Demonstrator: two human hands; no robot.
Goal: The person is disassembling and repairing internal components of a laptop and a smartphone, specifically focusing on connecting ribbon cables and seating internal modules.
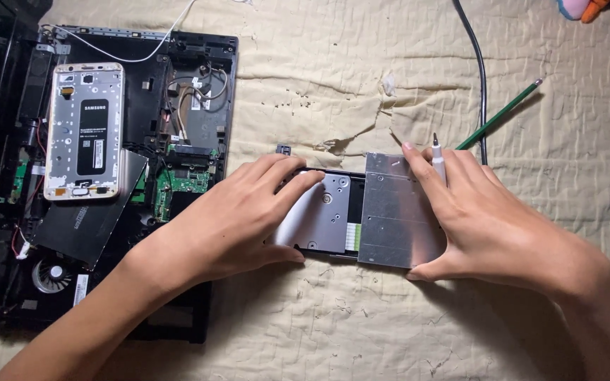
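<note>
Left hand [238, 215] grip clamped on the optical drive's [361, 215] grey left part; right hand [492, 222] grip pinches its silver cover [397, 212], a small screwdriver [438, 161] tucked between fingers. Drive lies centre on cream cloth [333, 77] — green pencil [499, 116] far right, opened laptop [178, 120] with bare phone [85, 130] on it, left.

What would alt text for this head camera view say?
Two hands grip a flat silver optical drive on cream cloth: the left hand on its tray end, the right hand on its metal casing while also holding a small screwdriver. An opened laptop lies left.
</note>
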